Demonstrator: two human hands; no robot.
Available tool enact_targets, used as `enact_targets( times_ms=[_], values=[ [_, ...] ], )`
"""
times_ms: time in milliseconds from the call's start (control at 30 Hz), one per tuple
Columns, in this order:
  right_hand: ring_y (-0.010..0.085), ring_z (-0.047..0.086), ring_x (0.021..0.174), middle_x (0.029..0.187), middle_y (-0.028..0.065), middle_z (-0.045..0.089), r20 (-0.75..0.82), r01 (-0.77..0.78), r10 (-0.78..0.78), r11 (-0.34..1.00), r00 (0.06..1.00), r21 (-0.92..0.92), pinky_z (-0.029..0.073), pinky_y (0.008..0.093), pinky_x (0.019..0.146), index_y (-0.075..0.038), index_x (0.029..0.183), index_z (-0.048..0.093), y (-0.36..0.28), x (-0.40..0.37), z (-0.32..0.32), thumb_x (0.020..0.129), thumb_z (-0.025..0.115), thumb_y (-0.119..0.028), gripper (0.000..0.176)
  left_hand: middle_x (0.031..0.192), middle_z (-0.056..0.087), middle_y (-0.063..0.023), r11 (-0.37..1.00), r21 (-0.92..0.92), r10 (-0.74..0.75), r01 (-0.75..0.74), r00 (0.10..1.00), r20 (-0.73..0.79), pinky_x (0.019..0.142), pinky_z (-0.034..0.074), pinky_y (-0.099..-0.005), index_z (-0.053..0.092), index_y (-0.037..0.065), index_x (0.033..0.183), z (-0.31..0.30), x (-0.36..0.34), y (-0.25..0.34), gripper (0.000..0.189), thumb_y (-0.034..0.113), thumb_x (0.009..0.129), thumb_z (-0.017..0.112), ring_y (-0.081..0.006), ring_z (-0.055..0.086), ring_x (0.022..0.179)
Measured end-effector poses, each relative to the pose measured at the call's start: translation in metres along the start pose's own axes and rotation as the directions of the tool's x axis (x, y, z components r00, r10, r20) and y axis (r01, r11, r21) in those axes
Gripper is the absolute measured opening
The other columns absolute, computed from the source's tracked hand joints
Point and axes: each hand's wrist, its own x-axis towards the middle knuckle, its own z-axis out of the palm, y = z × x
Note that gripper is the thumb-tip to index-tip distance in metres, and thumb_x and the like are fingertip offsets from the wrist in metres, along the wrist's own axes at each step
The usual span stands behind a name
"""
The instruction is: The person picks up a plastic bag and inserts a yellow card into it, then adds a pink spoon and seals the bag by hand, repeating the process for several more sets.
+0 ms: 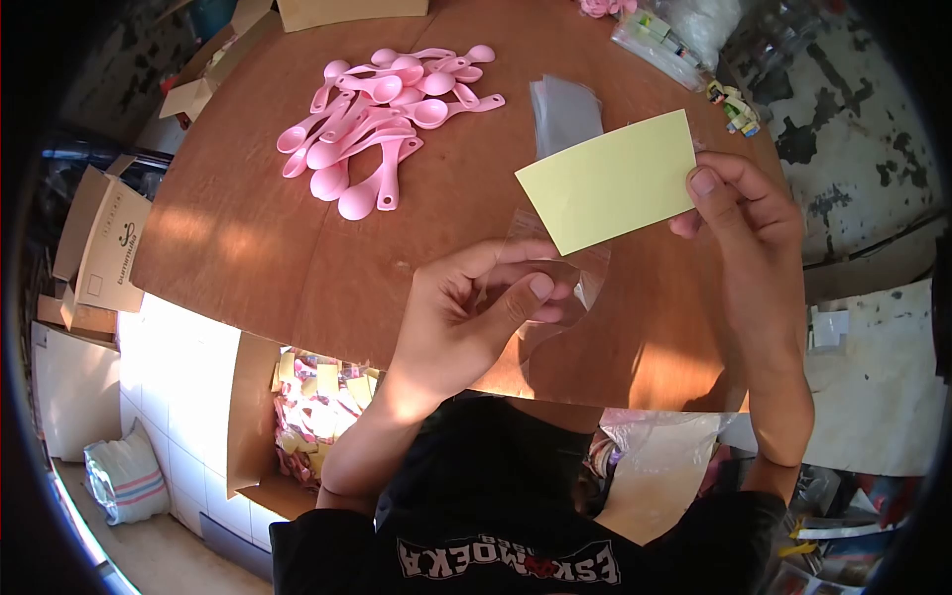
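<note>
Between the thumb and fingers of my right hand point(744, 213) is a plain pale yellow card point(607, 180), gripped at its right end. My left hand point(461, 312) pinches a clear plastic bag point(592, 278), whose film shows around the fingertips. The card's lower left corner overlaps the bag in this view. Behind the card lies a stack of clear plastic bags point(565, 111) on the wooden table point(238, 238). A loose heap of pink plastic measuring spoons point(382, 89) is to the left of the stack.
Below the table's front edge, a cardboard box point(252, 412) contains many pink pieces with yellow cards. A small toy figure point(734, 107) and plastic packets point(662, 48) sit at the far right edge. Another open carton point(109, 238) stands left of the table.
</note>
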Motion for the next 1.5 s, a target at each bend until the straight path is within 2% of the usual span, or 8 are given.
enact_targets(
  times_ms=[600, 900, 1000, 1100, 1167, 1400, 1433, 1500],
  values=[
    [0.0086, 0.060, 0.074, 0.088, 0.0036, 0.066, 0.173, -0.067, 0.094, 0.986, 0.980, -0.155, 0.050, 0.0222, 0.071, 0.002, 0.099, 0.066, 0.004, -0.004, -0.003, 0.093, 0.062, -0.013, 0.016, 0.092, 0.070, -0.0169, 0.991, 0.131, -0.013, 0.014, 1.000, -0.004, 0.077, 0.058, -0.0313, 0.058, -0.011, 0.111, -0.003, -0.001, 0.001, 0.021, 0.001, 0.093, 0.058, -0.0227, 0.071, 0.083],
    [0.0052, 0.058, 0.067, 0.077, 0.0025, 0.067, 0.344, 0.199, -0.104, 0.946, 0.933, -0.255, 0.045, 0.0200, 0.059, 0.001, 0.097, 0.069, 0.008, -0.009, -0.003, 0.089, 0.067, -0.009, 0.013, 0.101, 0.068, -0.0096, 0.981, 0.176, -0.099, 0.086, 0.993, 0.068, 0.082, 0.052, -0.0255, 0.059, -0.009, 0.114, 0.010, 0.003, 0.002, 0.025, 0.001, 0.092, 0.062, -0.0122, 0.064, 0.092],
    [0.0093, 0.061, 0.075, 0.089, 0.0059, 0.067, 0.273, 0.206, -0.138, 0.949, 0.952, -0.238, 0.047, 0.0222, 0.069, 0.003, 0.093, 0.068, 0.003, -0.016, -0.002, 0.085, 0.068, -0.003, 0.010, 0.101, 0.067, -0.0073, 0.984, 0.168, -0.078, 0.064, 0.994, 0.075, 0.079, 0.050, -0.0231, 0.059, -0.007, 0.115, 0.016, 0.004, 0.000, 0.025, 0.002, 0.092, 0.062, -0.0080, 0.061, 0.089],
    [0.0129, 0.062, 0.082, 0.095, 0.0077, 0.067, 0.403, 0.211, -0.106, 0.951, 0.909, -0.226, 0.048, 0.0247, 0.074, 0.000, 0.095, 0.070, 0.004, -0.017, -0.006, 0.081, 0.071, -0.003, 0.014, 0.101, 0.067, -0.0063, 0.991, 0.116, -0.070, 0.060, 0.994, 0.082, 0.075, 0.049, -0.0217, 0.059, -0.007, 0.115, 0.019, 0.004, 0.004, 0.024, 0.003, 0.093, 0.061, -0.0058, 0.060, 0.086],
    [0.0185, 0.062, 0.093, 0.106, 0.0111, 0.065, 0.554, 0.381, -0.213, 0.901, 0.805, -0.207, 0.049, 0.0289, 0.081, -0.003, 0.098, 0.071, 0.007, -0.017, -0.006, 0.080, 0.072, -0.005, 0.018, 0.103, 0.067, -0.0065, 0.992, 0.099, -0.085, 0.076, 0.993, 0.083, 0.077, 0.048, -0.0217, 0.058, -0.007, 0.116, 0.023, 0.003, 0.004, 0.025, 0.003, 0.093, 0.061, -0.0063, 0.060, 0.088],
    [0.0295, 0.060, 0.107, 0.117, 0.0180, 0.062, 0.677, 0.303, -0.097, 0.933, 0.729, -0.192, 0.047, 0.0394, 0.089, -0.001, 0.104, 0.069, -0.005, -0.019, -0.008, 0.077, 0.072, -0.009, 0.028, 0.102, 0.071, -0.0139, 0.942, 0.289, 0.159, -0.169, 0.986, 0.056, 0.078, 0.052, -0.0270, 0.064, -0.001, 0.115, 0.026, -0.006, -0.008, 0.027, 0.002, 0.089, 0.065, -0.0151, 0.068, 0.092],
    [0.0295, 0.060, 0.107, 0.117, 0.0180, 0.062, 0.688, 0.314, -0.109, 0.932, 0.717, -0.180, 0.047, 0.0394, 0.089, -0.001, 0.104, 0.069, -0.007, -0.017, -0.008, 0.077, 0.072, -0.009, 0.028, 0.115, 0.064, -0.0173, 0.942, 0.319, 0.080, -0.108, 0.992, 0.101, 0.093, 0.048, -0.0301, 0.060, -0.010, 0.117, 0.027, -0.008, 0.001, 0.028, -0.006, 0.089, 0.060, -0.0203, 0.061, 0.107],
    [0.0311, 0.062, 0.104, 0.112, 0.0192, 0.064, 0.759, 0.083, 0.098, 0.977, 0.643, -0.196, 0.046, 0.0400, 0.090, 0.001, 0.103, 0.068, -0.011, -0.010, -0.008, 0.077, 0.073, -0.010, 0.029, 0.114, 0.066, -0.0175, 0.951, 0.281, 0.108, -0.126, 0.991, 0.077, 0.093, 0.048, -0.0303, 0.060, -0.009, 0.117, 0.030, -0.009, 0.000, 0.028, -0.005, 0.090, 0.060, -0.0201, 0.062, 0.107]
  ],
)
